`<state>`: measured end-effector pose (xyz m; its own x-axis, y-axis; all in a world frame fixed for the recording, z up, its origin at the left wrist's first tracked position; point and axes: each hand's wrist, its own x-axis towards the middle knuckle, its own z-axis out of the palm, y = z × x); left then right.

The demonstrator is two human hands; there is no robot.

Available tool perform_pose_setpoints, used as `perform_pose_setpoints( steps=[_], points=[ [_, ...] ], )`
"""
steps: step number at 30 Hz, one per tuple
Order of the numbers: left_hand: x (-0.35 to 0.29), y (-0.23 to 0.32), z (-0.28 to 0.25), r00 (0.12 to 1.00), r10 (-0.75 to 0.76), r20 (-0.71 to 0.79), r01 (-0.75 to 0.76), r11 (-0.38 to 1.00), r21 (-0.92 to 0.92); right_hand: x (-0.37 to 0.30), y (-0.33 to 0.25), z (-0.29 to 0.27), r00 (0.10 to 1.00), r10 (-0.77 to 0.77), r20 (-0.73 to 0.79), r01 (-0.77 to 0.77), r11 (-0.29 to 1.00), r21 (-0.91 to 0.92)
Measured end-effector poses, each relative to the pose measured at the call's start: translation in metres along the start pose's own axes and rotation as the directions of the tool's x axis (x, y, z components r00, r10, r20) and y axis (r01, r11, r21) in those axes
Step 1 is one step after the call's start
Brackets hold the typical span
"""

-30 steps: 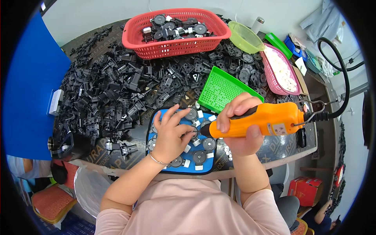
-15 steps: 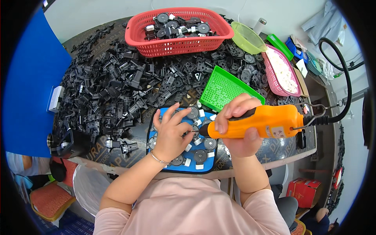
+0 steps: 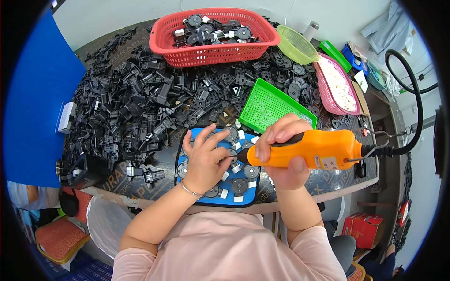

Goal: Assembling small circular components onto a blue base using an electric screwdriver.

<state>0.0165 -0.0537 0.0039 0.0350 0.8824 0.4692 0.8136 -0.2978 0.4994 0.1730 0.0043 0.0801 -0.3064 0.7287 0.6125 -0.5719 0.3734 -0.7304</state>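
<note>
The right hand (image 3: 283,154) clenches an orange driver (image 3: 307,150) over the blue jig (image 3: 216,174) at the table's (image 3: 337,180) near edge. The left hand (image 3: 206,157) lies flat, fingers released, probably hiding jig parts; black parts (image 3: 136,107) crowd beyond.

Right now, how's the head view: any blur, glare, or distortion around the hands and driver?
Head view: heavy fisheye, table edge bows, black vignette rings the frame. Lighting even and soft, weak shadows under the left hand. Orange electric screwdriver and right hand sharp, no motion blur. Mild sheen on the blue fixture tray; black parts pile loses detail toward the rim.
</note>
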Motion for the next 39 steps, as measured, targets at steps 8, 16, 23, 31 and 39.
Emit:
perform_pose_setpoints(
  steps=[8,16,23,31,39],
  points=[
    [-0.002,-0.002,0.002,0.999,0.048,0.005,-0.048,0.998,0.047,0.001,0.001,0.001,0.999,0.03,-0.015,-0.03,0.999,-0.014],
    [-0.002,0.0,0.005,0.971,-0.149,0.188,0.124,0.983,0.138,-0.002,0.033,-0.008,0.998,0.049,-0.028,-0.052,0.991,-0.126],
    [0.0,-0.006,0.011,0.965,-0.141,0.223,0.106,0.981,0.162,-0.006,0.052,-0.009,0.996,0.094,-0.011,-0.094,0.992,-0.082],
    [0.0,-0.008,0.019,0.973,-0.135,0.185,0.114,0.987,0.117,-0.008,0.057,-0.008,0.994,0.097,0.044,-0.092,0.989,-0.114],
    [0.001,-0.003,0.011,0.956,-0.167,0.242,0.153,0.985,0.073,0.032,-0.004,-0.051,0.988,-0.144,-0.063,0.141,0.988,-0.058]
  ],
)
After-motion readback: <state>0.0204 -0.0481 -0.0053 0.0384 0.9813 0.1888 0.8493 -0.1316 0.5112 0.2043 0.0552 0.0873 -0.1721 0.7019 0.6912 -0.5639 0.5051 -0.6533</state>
